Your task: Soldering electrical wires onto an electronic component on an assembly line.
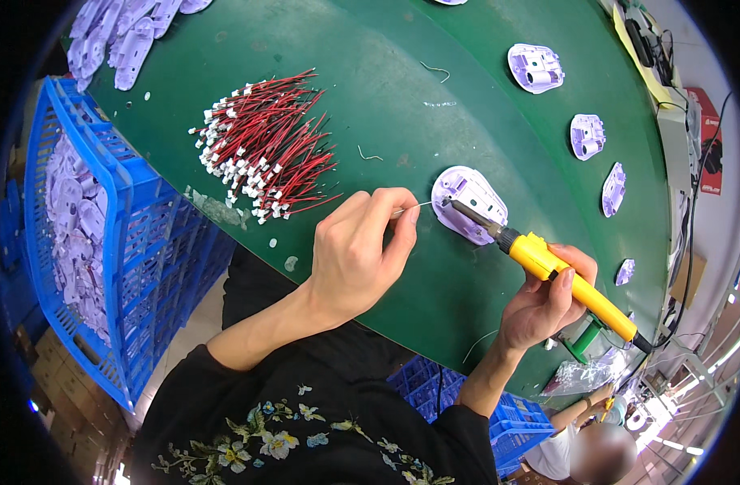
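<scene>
A pale purple plastic housing [475, 190] lies on the green table in front of me. My left hand [359, 245] pinches a thin strand of solder wire [418, 205], whose end reaches the housing's left edge. In my right hand [548, 303] is a yellow soldering iron [540, 259]. Its dark tip is over the housing, near the wire's end; whether it touches the plastic or a part inside is too small to tell. Left of my left hand lies a pile of red and black wire leads [273, 141] with white connectors.
More purple housings [536, 68] sit spaced along the table's right side, with a heap of them [132, 48] at the far left. A blue crate [128, 218] of purple parts stands left. A green stand [582, 343], a clear bag [584, 376] and another person [556, 453] are at lower right.
</scene>
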A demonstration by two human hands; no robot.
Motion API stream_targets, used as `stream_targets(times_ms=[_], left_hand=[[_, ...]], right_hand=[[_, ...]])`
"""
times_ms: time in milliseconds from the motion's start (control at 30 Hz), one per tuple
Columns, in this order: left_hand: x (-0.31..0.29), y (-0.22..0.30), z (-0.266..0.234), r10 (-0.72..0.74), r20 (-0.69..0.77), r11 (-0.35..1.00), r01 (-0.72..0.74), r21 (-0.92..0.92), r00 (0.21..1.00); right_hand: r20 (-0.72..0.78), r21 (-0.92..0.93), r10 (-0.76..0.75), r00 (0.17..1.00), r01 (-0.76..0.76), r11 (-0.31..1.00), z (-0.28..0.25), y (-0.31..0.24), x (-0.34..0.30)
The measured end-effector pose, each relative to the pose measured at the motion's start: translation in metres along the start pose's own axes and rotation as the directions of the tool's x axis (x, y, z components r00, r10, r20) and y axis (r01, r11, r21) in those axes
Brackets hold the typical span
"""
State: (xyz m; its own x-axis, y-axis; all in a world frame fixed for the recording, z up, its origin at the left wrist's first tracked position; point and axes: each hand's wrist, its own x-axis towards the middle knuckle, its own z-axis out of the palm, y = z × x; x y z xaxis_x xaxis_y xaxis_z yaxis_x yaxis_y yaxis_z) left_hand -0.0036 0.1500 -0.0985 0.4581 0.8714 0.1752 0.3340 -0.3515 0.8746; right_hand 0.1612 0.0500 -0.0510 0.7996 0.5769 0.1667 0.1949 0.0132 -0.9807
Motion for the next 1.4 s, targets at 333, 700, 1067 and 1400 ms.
stream_targets(times_ms=[333, 700, 1067, 1400], left_hand=[[0.003, 0.007, -0.067, -0.121, -0.195, 0.960, 0.165, 0.225, 0.973], [0.024, -0.014, -0.081, -0.134, -0.176, 0.897, 0.195, 0.396, 0.975], [0.019, -0.013, -0.080, -0.095, -0.171, 0.905, 0.157, 0.396, 0.981], [0.022, -0.008, -0.084, -0.159, -0.178, 0.907, 0.214, 0.362, 0.971]], right_hand=[[0.002, -0.015, -0.009, 1.000, 0.010, 1.000, 0.000, 0.001, -0.001], [0.021, -0.024, -0.009, 1.000, 0.010, 1.000, 0.003, -0.006, -0.003], [-0.049, 0.050, -0.006, 0.999, 0.008, 0.999, -0.015, 0.001, -0.006], [-0.083, 0.055, 0.005, 0.996, 0.000, 0.999, -0.022, 0.006, -0.009]])
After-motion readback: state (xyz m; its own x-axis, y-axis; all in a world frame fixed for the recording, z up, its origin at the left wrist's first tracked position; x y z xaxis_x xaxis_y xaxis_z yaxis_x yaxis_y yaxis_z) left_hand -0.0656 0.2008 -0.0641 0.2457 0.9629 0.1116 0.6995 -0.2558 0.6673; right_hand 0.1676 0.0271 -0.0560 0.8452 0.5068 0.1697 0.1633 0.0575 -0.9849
